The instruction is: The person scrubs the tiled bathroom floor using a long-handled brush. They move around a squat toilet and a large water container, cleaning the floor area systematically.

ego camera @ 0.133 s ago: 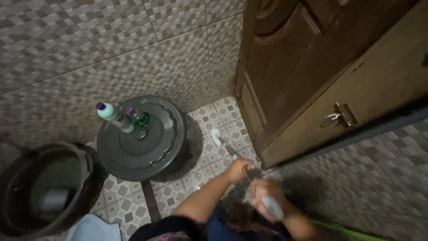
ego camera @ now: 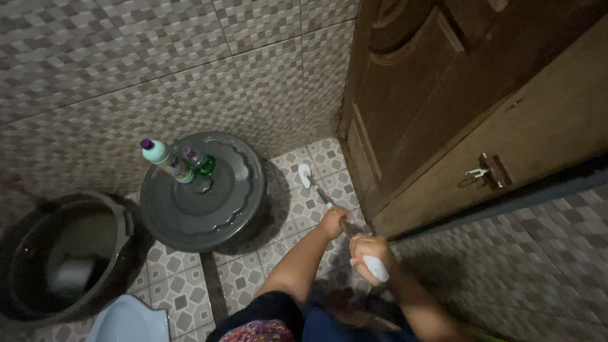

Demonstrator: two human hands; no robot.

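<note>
a long-handled brush (ego camera: 326, 199) lies slanted across the lower middle of the frame, its white head (ego camera: 305, 175) down on the patterned floor tiles (ego camera: 288, 253) just left of the wooden door (ego camera: 405, 107). the thin handle runs down and to the right from the head into the person's two hands. the left hand (ego camera: 334, 223) is wrapped around the middle of the handle, a little above and left of the other hand. the right hand (ego camera: 367, 253) is clenched around the white end grip of the handle, closer to the bottom of the frame. both forearms come up from the bottom edge, above dark clothing with a patterned patch.

left of the brush head, in the centre left of the frame, sits a round dark grey lid (ego camera: 202, 193) covering a container on the floor. on top of the lid, near its upper left edge, stand a pale teal bottle with a purple cap (ego camera: 159, 155) and a smaller green bottle (ego camera: 199, 163), just beside each other. further left, at the lower left of the frame, is an open dark bucket (ego camera: 63, 253) with a pale object inside it, too dim to identify. at the bottom edge, a pale blue rounded fixture (ego camera: 126, 320) is partly in view. the upper left of the frame is a wall of small brown and grey tiles (ego camera: 158, 69). on the right, a metal latch (ego camera: 484, 172) sits on the door's edge.
</note>
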